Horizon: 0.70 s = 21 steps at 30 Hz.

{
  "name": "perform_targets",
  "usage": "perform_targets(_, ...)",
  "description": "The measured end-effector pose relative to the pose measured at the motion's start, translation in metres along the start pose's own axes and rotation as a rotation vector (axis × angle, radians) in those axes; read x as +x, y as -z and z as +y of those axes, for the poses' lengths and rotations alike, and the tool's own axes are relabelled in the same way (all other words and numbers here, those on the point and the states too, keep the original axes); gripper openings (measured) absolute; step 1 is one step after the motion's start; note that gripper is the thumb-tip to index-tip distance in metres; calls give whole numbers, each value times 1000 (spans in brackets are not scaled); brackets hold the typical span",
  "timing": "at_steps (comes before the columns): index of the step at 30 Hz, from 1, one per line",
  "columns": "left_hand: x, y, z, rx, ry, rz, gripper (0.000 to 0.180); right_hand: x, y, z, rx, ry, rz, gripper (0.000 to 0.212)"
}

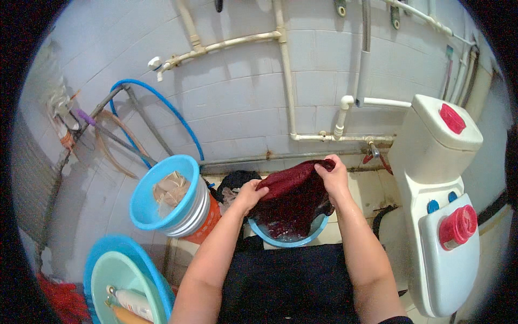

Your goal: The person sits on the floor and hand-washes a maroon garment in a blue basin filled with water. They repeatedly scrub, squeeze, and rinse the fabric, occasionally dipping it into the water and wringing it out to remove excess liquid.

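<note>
A wet, dark red cloth (291, 189) is stretched between my two hands, its lower part hanging into a blue basin (294, 242) on the floor in front of me. My left hand (250, 195) grips the cloth's left upper corner between thumb and fingers. Higher up on the right, my right hand (333, 175) pinches the other corner. Some water shows at the bottom of the basin under the fabric. Whether the cloth is a garment or a towel I cannot make out.
Left stands a bucket (200, 216) topped by a blue basin (141, 213) with beige cloth inside. Nearer, a green basin (100, 270) holds bottles. A toilet (426, 151) with a red jar (458, 227) on its lid stands right. Dark clothes (237, 181) lie behind my left hand.
</note>
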<state>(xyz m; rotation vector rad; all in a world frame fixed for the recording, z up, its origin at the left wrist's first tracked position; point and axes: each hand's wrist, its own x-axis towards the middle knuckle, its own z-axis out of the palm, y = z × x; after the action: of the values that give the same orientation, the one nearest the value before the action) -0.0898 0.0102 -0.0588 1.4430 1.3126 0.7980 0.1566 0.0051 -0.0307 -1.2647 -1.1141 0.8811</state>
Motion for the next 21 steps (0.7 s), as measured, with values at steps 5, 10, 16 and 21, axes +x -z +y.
perform_targets(5,-4,14,3,-200,-61,375,21,-16,-21,-30,-243,146,8,21)
perform_targets(10,-9,-9,9,-912,175,227,29,14,-24,49,-278,-14,37,30)
perform_targets(16,14,-31,-8,-1126,170,-182,25,-1,-48,13,414,-347,-63,23)
perform_targets(21,20,-43,-30,-1234,235,-65,41,-80,-99,-14,-212,301,-477,24)
